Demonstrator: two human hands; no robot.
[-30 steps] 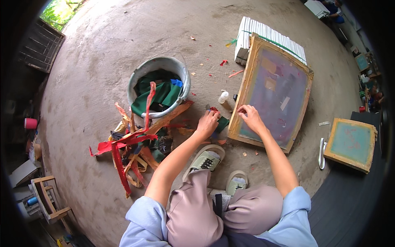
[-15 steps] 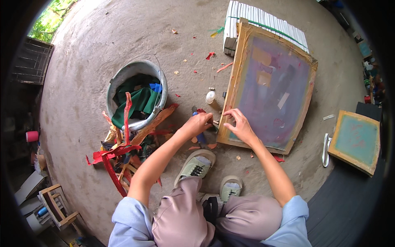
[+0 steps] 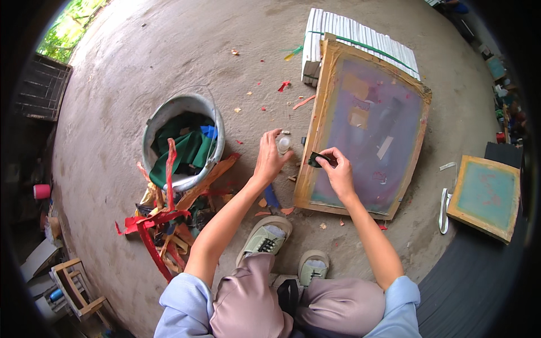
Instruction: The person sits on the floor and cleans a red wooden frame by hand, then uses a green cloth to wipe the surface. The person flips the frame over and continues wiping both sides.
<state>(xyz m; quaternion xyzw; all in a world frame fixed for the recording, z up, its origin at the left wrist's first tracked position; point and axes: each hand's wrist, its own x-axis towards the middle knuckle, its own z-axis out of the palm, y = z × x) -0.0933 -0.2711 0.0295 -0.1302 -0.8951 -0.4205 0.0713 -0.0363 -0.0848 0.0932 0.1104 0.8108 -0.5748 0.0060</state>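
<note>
My left hand has its thumb and fingers apart around a small clear bottle with a pale top, standing on the floor. Whether the fingertips touch it I cannot tell. In my right hand, a small, thin dark piece is pinched between thumb and fingers, above the lower left part of a wood-framed printing screen. The screen leans at its far end on a strapped stack of white slabs. A blue-handled tool lies on the floor below my left wrist, partly hidden.
At the left stands a metal bucket with green and blue cloth inside. Red and tan scraps are heaped against it. A smaller framed screen and a white strap lie at the right. My shoes are close below my hands.
My left hand has moved up and away from the screen's corner to the bottle. My right hand, earlier spread at the frame edge, now lifts the dark piece. The view has shifted slightly.
</note>
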